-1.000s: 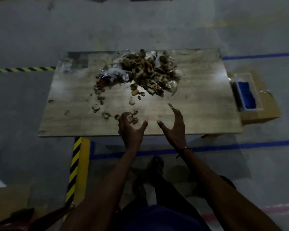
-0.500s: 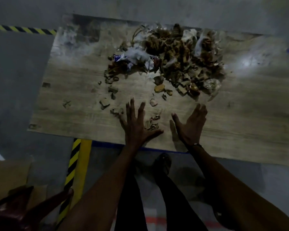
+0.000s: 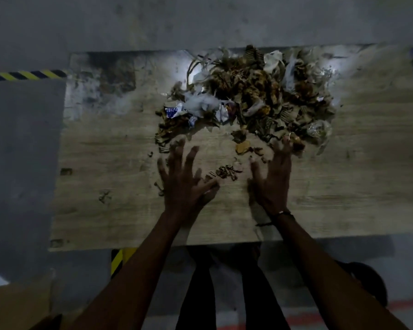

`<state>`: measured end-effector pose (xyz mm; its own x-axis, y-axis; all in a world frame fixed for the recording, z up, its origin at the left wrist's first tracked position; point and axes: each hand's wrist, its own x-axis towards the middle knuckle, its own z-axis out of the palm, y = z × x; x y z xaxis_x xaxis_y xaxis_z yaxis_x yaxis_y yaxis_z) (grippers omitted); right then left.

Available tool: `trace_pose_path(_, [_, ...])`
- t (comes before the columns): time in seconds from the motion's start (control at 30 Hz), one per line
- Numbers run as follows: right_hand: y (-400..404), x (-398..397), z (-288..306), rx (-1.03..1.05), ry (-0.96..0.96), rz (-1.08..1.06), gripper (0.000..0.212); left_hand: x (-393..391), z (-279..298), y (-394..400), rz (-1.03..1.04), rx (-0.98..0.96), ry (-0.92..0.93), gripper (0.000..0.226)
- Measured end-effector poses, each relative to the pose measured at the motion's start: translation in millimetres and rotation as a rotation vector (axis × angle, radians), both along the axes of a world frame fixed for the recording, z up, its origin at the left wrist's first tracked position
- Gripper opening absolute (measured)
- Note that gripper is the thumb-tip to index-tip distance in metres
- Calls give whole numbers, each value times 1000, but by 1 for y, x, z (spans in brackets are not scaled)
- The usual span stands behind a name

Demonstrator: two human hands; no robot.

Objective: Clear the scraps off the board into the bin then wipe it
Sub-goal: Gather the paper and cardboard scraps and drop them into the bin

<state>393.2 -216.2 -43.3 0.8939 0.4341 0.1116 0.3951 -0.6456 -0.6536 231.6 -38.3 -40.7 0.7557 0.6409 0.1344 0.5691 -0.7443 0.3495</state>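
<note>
Both hands have slid up-frame: left hand (image 3: 185, 184) and right hand (image 3: 271, 182) lie spread flat, holding nothing, at the scraps (image 3: 255, 96). Pushing on could spill the pile off the board (image 3: 105, 210) at the frame's upper edge.

You are looking down at a dim grey concrete floor (image 3: 200, 20). A yellow-and-black hazard stripe (image 3: 24, 75) is running along it at the left, and another striped piece (image 3: 116, 260) is showing lower down. Brown cardboard (image 3: 17, 306) is lying at the lower left. A red floor line (image 3: 410, 303) is crossing the lower right, and a bright patch of light is falling from above.
</note>
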Motion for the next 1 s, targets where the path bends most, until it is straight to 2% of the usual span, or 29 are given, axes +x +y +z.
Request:
trace_pose_path(0.1, [-5,32,-3,-85,22,-193,90,-18,-3,6,163,-99,74,114])
trace_pose_path(0.2, [9,36,-12,-115,99,-195,95,2,-9,0,204,-219,64,103])
trace_pose_path(0.37, [47,-5,-13,-50,150,-50,82,62,-9,-11,-11,-210,-56,83])
trace_pose_path(0.47, [46,-5,-7,14,115,-69,74,77,10,4,-2,-118,-171,75])
trace_pose_path(0.57, [43,9,0,62,133,-85,75,96,28,52,13,18,-223,75])
trace_pose_path(0.63, [44,20,2,58,140,-48,76,113,27,95,33,29,-155,73])
trace_pose_path(0.7, [48,31,-1,29,157,2,71,124,18,129,-34,-78,-47,70])
trace_pose_path(0.77, [51,36,-6,-6,163,34,69,124,4,143,-129,-183,-16,68])
trace_pose_path(0.9, [49,19,-10,-11,182,35,67,104,-10,109,-158,-241,-97,59])
trace_pose_path(1.0, [42,6,-4,45,176,20,68,83,-2,62,-109,-305,-108,63])
